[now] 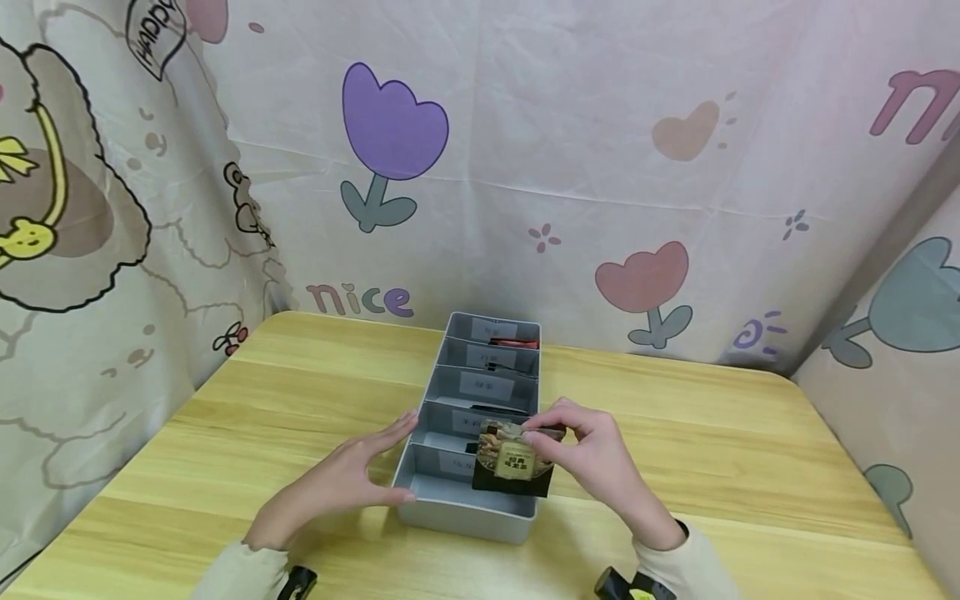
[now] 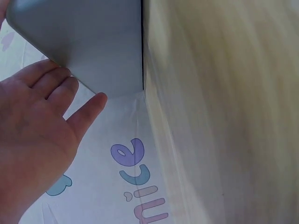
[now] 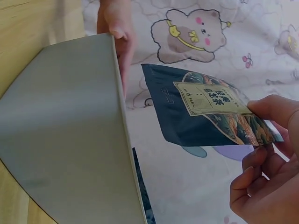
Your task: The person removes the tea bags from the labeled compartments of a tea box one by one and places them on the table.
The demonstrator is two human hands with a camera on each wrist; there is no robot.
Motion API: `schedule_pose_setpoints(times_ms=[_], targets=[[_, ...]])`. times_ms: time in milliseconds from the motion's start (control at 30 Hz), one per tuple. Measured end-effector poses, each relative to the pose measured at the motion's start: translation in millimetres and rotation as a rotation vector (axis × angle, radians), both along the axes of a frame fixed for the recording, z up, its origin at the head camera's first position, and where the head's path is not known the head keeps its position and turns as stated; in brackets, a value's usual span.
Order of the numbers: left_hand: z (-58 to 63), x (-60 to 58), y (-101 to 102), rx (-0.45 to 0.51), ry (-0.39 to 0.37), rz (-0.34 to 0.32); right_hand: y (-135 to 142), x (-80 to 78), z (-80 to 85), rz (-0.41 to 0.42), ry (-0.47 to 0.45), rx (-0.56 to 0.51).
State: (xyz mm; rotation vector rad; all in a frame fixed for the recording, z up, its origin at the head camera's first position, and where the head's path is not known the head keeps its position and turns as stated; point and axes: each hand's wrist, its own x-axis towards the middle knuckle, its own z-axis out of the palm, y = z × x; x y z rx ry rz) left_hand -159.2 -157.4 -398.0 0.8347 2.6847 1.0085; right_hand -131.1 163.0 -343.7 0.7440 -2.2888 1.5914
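A long grey divided box stands on the table, with labels on the inner walls of its several compartments. My right hand pinches a dark tea packet by its top edge, over the nearest compartments. In the right wrist view the packet is tilted, above the box's rim and apart from it, its pale label facing the camera. My left hand rests against the box's left side, thumb near the front corner. In the left wrist view its fingers are extended along the rim, not curled round it.
Farther compartments hold a red packet and thin dark packets, seen mostly edge-on. The wooden table extends on both sides of the box. Printed cloth hangs behind the table and at both sides.
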Motion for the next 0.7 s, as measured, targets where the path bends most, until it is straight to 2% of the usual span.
schedule_pose_setpoints(times_ms=[167, 267, 533, 700], targets=[[-0.4, 0.3, -1, 0.008, -0.013, -0.001, 8, -6.0, 2.7, -0.026, -0.148, -0.035], [-1.0, 0.3, -1, 0.012, -0.01, -0.004, 14, -10.1, 4.8, -0.063, -0.207, -0.057], [0.3, 1.9, 0, 0.021, -0.008, -0.004, 24, -24.1, 4.5, -0.109, -0.259, -0.1], [-0.5, 1.5, -1, 0.027, -0.002, -0.012, 32, -36.8, 0.5, -0.138, -0.287, -0.091]])
